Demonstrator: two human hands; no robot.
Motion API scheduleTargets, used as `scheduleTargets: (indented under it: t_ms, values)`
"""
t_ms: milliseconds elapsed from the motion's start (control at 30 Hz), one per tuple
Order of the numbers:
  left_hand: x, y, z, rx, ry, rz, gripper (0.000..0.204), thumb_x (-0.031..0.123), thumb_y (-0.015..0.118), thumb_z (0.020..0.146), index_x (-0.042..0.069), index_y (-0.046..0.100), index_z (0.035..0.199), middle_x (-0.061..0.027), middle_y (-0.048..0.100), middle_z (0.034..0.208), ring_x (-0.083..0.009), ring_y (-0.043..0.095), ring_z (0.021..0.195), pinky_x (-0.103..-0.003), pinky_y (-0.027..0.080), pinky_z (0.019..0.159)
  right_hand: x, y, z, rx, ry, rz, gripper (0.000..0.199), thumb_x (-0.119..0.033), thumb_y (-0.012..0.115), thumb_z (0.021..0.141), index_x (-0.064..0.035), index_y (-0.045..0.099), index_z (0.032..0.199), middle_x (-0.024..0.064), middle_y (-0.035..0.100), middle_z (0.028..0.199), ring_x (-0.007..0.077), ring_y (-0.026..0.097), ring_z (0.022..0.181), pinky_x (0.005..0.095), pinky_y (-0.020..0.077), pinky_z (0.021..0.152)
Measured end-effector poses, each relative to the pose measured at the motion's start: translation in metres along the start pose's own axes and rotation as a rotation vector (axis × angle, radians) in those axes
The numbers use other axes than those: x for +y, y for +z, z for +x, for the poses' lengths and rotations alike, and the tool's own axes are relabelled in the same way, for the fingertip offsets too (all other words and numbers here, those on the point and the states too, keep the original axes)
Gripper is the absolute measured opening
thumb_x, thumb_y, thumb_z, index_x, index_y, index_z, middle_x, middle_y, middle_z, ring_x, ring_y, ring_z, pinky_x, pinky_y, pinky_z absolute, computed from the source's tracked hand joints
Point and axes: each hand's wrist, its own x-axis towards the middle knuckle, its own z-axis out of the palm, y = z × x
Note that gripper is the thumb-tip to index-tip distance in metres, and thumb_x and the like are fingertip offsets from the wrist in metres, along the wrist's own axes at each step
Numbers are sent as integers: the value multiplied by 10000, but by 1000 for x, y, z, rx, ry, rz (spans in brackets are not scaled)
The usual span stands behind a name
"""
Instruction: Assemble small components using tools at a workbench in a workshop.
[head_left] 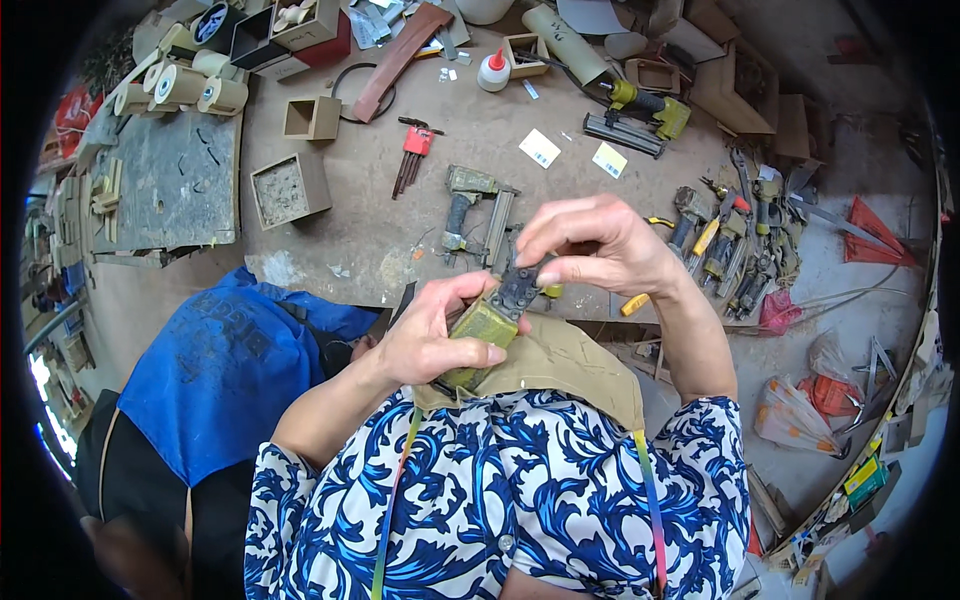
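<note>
My left hand (440,325) is wrapped round a worn yellow-green air nail gun (484,335), its thumb lying along the body. The tool is tilted above my lap, its dark metal end (516,288) pointing up and away from me. At that dark end my right hand (598,245) is closed, thumb and fingers pinching; whether a small part lies between the fingertips is hidden. Just beyond my hands, a second nail gun (468,205) with a grey magazine lies on the bench. Under the held tool a tan apron (570,365) spreads over my lap.
On the wooden bench (350,235) lie a red hex key set (411,155), wooden boxes (290,190), a white glue bottle (493,72) and another nail gun (645,110). Several tools (735,245) crowd the right end. At my left sits a person in a blue apron (215,370).
</note>
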Motion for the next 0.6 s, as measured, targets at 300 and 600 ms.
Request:
scheduleTargets:
  t_ms: [300, 600]
  values:
    - [-2, 5, -1, 8, -68, -66, 421, 134, 796, 784, -7, 704, 1171, -62, 767, 1089, -115, 684, 976, -279, 514, 934, 15, 10, -11, 38, 34, 133, 287, -48, 846, 858, 11, 800, 1135, 146, 751, 1121, 202, 725, 996, 301, 563, 802]
    - [-3, 11, -2, 52, -78, -121, 292, 182, 763, 919, -11, 717, 1133, -38, 757, 1061, -75, 648, 942, -255, 502, 889, 12, 12, -12, 0, 73, 111, 286, -53, 837, 869, 15, 786, 1143, 144, 750, 1136, 195, 720, 1019, 303, 556, 878]
